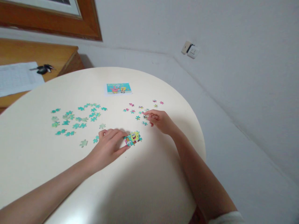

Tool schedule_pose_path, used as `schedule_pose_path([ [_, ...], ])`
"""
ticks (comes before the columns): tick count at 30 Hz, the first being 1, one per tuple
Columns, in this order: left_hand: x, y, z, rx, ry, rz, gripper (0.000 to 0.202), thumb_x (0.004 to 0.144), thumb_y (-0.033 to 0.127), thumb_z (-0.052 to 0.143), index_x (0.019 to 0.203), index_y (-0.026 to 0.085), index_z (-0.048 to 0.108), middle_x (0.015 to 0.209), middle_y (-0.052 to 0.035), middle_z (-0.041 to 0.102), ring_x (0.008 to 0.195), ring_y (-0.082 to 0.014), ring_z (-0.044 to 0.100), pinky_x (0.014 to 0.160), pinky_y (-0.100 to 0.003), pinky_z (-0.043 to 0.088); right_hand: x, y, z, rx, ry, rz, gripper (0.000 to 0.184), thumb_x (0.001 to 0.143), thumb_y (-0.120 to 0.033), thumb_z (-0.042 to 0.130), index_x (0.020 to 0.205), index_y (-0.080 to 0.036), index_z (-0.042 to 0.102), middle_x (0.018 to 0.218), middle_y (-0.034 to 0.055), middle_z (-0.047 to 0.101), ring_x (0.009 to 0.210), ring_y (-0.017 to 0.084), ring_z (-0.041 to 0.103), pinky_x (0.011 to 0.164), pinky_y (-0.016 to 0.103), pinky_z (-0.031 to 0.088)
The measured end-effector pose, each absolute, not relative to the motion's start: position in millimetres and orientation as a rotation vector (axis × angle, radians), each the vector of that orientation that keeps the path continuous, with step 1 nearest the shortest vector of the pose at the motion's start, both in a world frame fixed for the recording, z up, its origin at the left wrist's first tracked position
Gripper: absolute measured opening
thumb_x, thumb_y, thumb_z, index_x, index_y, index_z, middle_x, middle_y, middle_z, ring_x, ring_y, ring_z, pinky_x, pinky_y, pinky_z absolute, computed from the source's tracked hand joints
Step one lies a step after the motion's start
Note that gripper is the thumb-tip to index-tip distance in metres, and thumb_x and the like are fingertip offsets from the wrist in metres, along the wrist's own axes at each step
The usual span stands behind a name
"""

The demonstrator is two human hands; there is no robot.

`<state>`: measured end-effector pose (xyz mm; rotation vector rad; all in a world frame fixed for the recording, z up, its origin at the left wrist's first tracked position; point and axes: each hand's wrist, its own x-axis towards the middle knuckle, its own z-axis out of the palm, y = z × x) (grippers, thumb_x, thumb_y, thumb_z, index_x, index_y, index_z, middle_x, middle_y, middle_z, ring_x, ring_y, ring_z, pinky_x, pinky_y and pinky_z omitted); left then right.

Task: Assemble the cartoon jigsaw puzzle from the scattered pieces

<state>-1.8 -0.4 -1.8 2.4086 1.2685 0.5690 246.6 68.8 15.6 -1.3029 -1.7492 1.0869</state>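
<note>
My left hand (108, 143) grips the left end of a small joined section of jigsaw puzzle (135, 137) between thumb and fingers. A yellow cartoon face shows on that section, which lies flat on the table. To the right, my right hand (160, 120) is closed, its index fingertip and thumb at a small puzzle piece (145, 117). Loose pink, yellow and teal pieces lie about it, among them a teal piece (137, 118) and a pink one (132, 111). Near my left fingers are a pale green piece (102, 126) and a teal piece (96, 139), partly hidden by the hand.
Several teal and green pieces (76, 125) are spread over the left of the round white table (149, 193). A reference picture card (119, 88) lies toward the back. Beyond stand a wooden desk (65, 56) with paper (18, 77) and keys (43, 69), and a wall.
</note>
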Motion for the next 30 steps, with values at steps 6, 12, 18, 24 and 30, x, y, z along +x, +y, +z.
schedule_pose_path([
  [6, -1.6, -1.3, -1.4, 2.406, 1.278, 0.563, 0.027, 0.089, 0.044, 0.05, 0.109, 0.026, 0.055, 0.108, -0.0051, 0.065, 0.101, -0.025, 0.054, 0.088, -0.04, 0.03, 245.7, 68.8, 14.4, -1.307, -1.694, 1.187, 0.016, 0.071, -0.028, 0.061, 0.082, -0.017, 0.065, 0.06, -0.0032, 0.061, 0.049, 0.008, 0.057, 0.049, 0.02, 0.047],
  [12, -1.3, -0.6, -0.9, 2.405, 1.27, 0.569, 0.027, 0.087, 0.043, 0.054, 0.108, 0.026, 0.056, 0.106, -0.0037, 0.066, 0.099, -0.0247, 0.055, 0.086, -0.04, 0.029, 243.1, 68.2, 14.0, -1.319, -1.576, 1.285, 0.018, 0.066, -0.03, 0.068, 0.077, -0.017, 0.061, 0.067, 0.0003, 0.066, 0.058, 0.013, 0.066, 0.044, 0.019, 0.049],
  [18, -2.0, -1.0, -1.8, 2.415, 1.27, 0.57, 0.026, 0.088, 0.043, 0.053, 0.108, 0.026, 0.055, 0.106, -0.0035, 0.066, 0.098, -0.0247, 0.055, 0.086, -0.04, 0.029, 242.9, 67.9, 14.8, -1.33, -1.577, 1.301, 0.015, 0.068, -0.028, 0.066, 0.076, -0.017, 0.061, 0.061, -0.0011, 0.064, 0.059, 0.014, 0.068, 0.044, 0.019, 0.048],
  [24, -1.7, -0.3, -0.9, 2.41, 1.271, 0.548, 0.025, 0.089, 0.042, 0.053, 0.108, 0.026, 0.054, 0.107, -0.0039, 0.065, 0.099, -0.025, 0.055, 0.087, -0.04, 0.028, 243.0, 67.4, 15.2, -1.336, -1.623, 1.289, 0.013, 0.07, -0.028, 0.064, 0.076, -0.016, 0.061, 0.061, -0.0004, 0.066, 0.06, 0.014, 0.068, 0.048, 0.02, 0.048],
  [30, -1.2, -0.6, -0.4, 2.43, 1.265, 0.559, 0.025, 0.09, 0.041, 0.052, 0.109, 0.026, 0.053, 0.108, -0.0038, 0.065, 0.101, -0.025, 0.055, 0.087, -0.04, 0.028, 241.2, 64.4, 18.6, -1.339, -1.662, 1.34, 0.011, 0.071, -0.026, 0.061, 0.076, -0.016, 0.06, 0.058, -0.0014, 0.065, 0.059, 0.013, 0.067, 0.048, 0.019, 0.047],
])
